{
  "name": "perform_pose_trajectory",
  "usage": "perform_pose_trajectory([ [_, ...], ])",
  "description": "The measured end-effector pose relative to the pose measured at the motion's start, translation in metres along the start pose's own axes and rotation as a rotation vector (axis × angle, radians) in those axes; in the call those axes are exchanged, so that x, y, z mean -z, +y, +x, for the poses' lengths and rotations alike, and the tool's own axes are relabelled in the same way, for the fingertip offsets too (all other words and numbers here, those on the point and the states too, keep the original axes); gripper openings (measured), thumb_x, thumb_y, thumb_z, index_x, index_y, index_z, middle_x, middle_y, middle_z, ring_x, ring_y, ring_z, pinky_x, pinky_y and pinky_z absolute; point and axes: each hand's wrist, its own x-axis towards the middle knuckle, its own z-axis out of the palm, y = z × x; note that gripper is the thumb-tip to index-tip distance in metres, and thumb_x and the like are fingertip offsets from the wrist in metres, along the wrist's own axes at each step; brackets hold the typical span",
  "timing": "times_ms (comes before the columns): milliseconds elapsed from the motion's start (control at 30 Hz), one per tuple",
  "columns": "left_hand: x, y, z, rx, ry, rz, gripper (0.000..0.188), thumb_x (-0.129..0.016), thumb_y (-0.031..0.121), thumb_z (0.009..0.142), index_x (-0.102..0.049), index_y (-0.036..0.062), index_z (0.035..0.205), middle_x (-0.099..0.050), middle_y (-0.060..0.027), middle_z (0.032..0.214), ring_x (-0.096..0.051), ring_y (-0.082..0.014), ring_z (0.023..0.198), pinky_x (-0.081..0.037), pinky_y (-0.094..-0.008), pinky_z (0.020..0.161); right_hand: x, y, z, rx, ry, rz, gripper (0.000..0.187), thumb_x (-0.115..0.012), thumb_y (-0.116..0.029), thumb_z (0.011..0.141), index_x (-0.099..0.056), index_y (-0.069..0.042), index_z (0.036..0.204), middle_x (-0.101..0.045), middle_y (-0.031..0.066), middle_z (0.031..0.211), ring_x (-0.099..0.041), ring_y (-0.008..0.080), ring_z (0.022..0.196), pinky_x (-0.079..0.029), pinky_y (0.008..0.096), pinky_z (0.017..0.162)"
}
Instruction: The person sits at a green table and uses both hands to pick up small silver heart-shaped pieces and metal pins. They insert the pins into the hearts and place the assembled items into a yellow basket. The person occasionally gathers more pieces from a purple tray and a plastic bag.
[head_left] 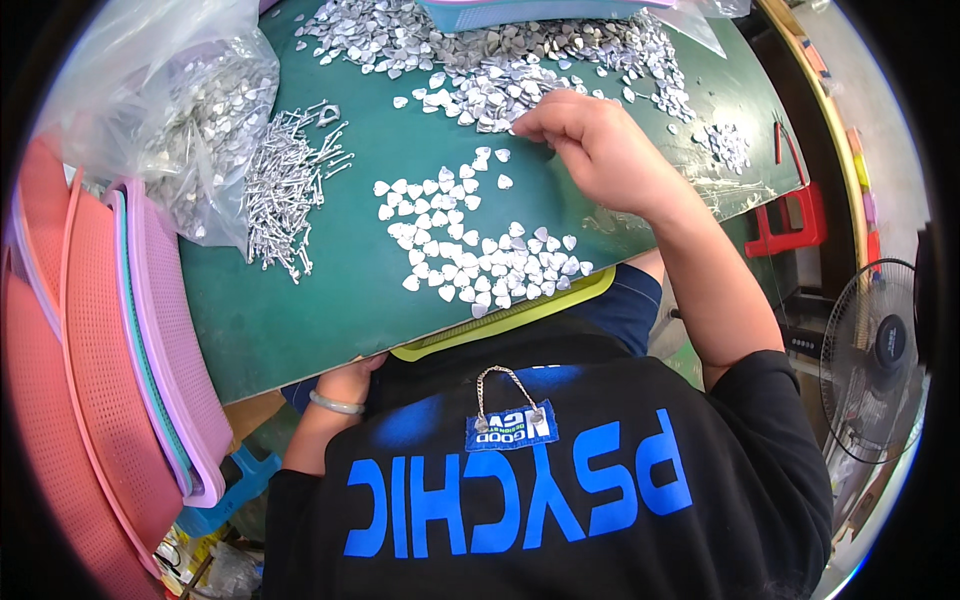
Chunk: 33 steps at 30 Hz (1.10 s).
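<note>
My right hand (592,148) reaches over the green table with its fingers bent and drawn together. Its fingertips touch the near edge of a large pile of small silver heart-shaped metal pieces (490,95); whether a piece is between them is hidden. A looser group of the same hearts (450,250) lies nearer me, toward the front edge. My left hand (345,382), with a pale bangle on the wrist, is at the front edge of the table, beside a yellow-green basket (440,345) below that edge. Most of its fingers are out of sight.
Left of the hearts lie many thin silver metal pins (290,185) and a clear plastic bag (205,150) of metal pieces. Stacked pink and purple baskets (170,330) crowd the left side. A blue basket (520,14) stands at the back; a red stool (795,220) and fan (880,350) are right.
</note>
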Motion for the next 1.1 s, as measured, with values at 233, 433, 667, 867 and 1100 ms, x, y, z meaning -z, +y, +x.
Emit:
perform_pose_trajectory([
  [233,-0.013,0.006,0.009,0.002,0.032,-0.024,0.032,-0.049,0.003,0.088,-0.051,0.0052,0.120,-0.055,-0.0100,0.111,-0.054,-0.0206,0.095,-0.045,-0.0333,0.080,-0.016,-0.010,-0.004,0.099,-0.017,-0.063,0.034,-0.051,0.008,0.077,-0.065,-0.001,0.107,-0.060,0.0138,0.099,-0.059,0.0327,0.093,-0.049,0.0373,0.083],
  [433,-0.020,0.008,0.012,-0.013,0.063,-0.046,0.032,-0.051,0.001,0.086,-0.053,0.0042,0.117,-0.056,-0.0095,0.109,-0.056,-0.0203,0.093,-0.047,-0.0324,0.078,-0.015,-0.023,-0.008,0.155,-0.216,0.007,0.031,-0.056,0.005,0.076,-0.066,-0.001,0.104,-0.059,0.0133,0.099,-0.056,0.0325,0.100,-0.047,0.0387,0.087],
  [667,-0.031,0.014,0.012,-0.026,0.093,-0.042,0.031,-0.052,-0.001,0.084,-0.055,0.0029,0.115,-0.058,-0.0089,0.106,-0.057,-0.0201,0.090,-0.049,-0.0314,0.075,-0.044,-0.022,0.023,0.410,-0.125,0.176,0.030,-0.058,-0.007,0.087,-0.059,-0.004,0.117,-0.055,0.0144,0.125,-0.054,0.0336,0.114,-0.047,0.0381,0.093],
  [867,-0.046,0.017,0.009,-0.055,0.131,-0.032,0.031,-0.054,-0.003,0.082,-0.057,0.0019,0.112,-0.059,-0.0084,0.104,-0.059,-0.0198,0.087,-0.050,-0.0305,0.073,-0.070,-0.029,0.032,0.592,-0.294,0.039,0.045,-0.048,-0.034,0.096,-0.051,-0.008,0.132,-0.045,0.0133,0.142,-0.039,0.0320,0.134,-0.024,0.0503,0.114],
  [1100,-0.075,0.017,0.015,-0.055,0.132,0.017,0.030,-0.056,-0.006,0.080,-0.059,0.0007,0.109,-0.061,-0.0078,0.101,-0.061,-0.0195,0.084,-0.052,-0.0294,0.070,-0.058,-0.021,0.035,0.458,-0.431,0.391,0.046,-0.044,-0.035,0.099,-0.049,-0.008,0.136,-0.051,0.0137,0.138,-0.045,0.0301,0.130,-0.032,0.0389,0.111],
])
